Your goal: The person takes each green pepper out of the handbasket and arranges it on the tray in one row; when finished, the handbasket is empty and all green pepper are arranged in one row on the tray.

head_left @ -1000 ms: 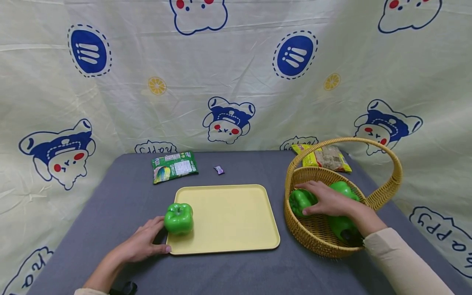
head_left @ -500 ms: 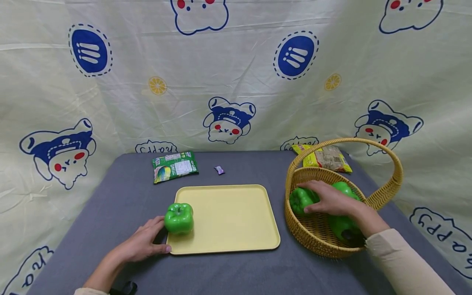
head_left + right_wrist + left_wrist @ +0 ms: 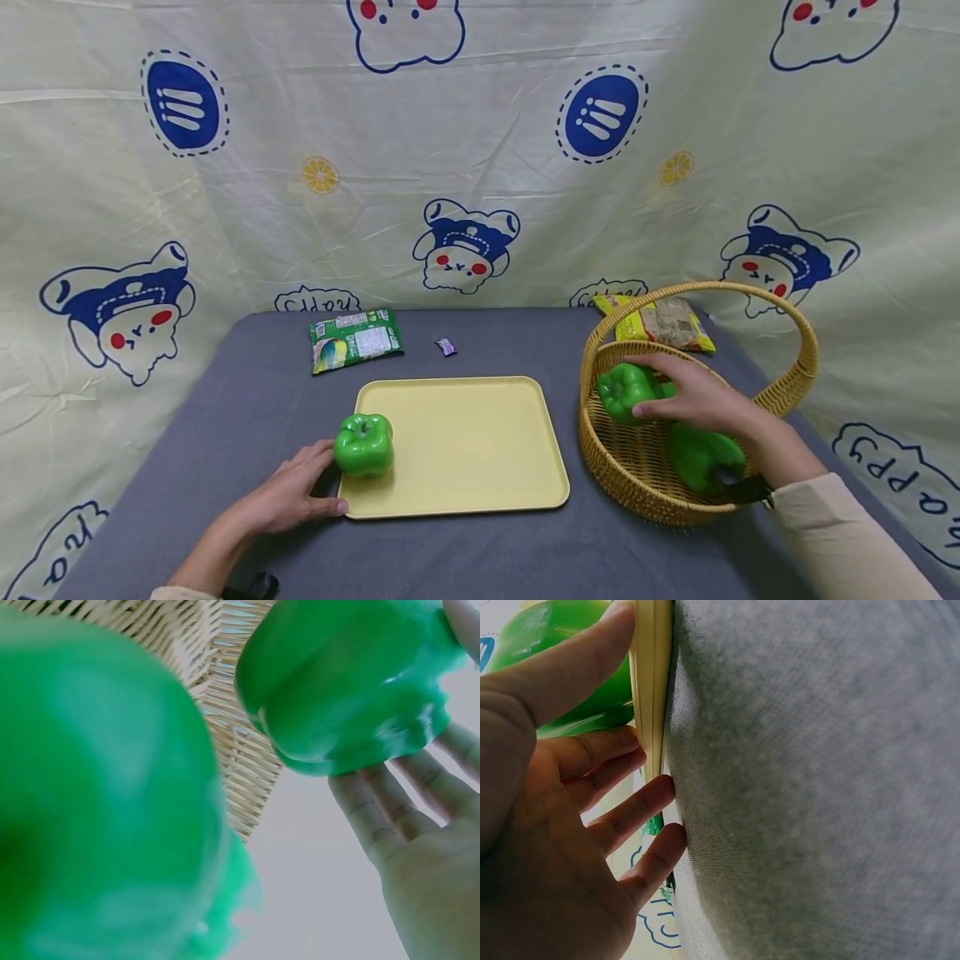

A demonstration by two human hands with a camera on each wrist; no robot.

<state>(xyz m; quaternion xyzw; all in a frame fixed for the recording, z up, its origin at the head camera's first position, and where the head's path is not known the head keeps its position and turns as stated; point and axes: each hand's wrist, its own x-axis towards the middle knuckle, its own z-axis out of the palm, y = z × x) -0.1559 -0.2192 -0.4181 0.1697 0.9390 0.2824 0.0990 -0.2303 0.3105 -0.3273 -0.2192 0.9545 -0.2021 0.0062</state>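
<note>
One glossy, lobed green pepper [image 3: 624,392] pinched in right hand [image 3: 697,396]; left hand [image 3: 288,493] loosely spread against tray [image 3: 480,450].

Printed backdrop [image 3: 480,150], seemingly plastic; grey tabletop [image 3: 480,554].

On my right wrist feed I see the right hand [image 3: 431,855] holding a glossy green pepper [image 3: 341,690] — thumb at its upper right, fingertips against its lower edge. Beside it I get the woven wall of a basket [image 3: 236,761]. A second green pepper [image 3: 105,787] looms blurred across the left — a green patch [image 3: 225,900] juts from its lower right, and I can't tell whether it belongs to that pepper.
</note>
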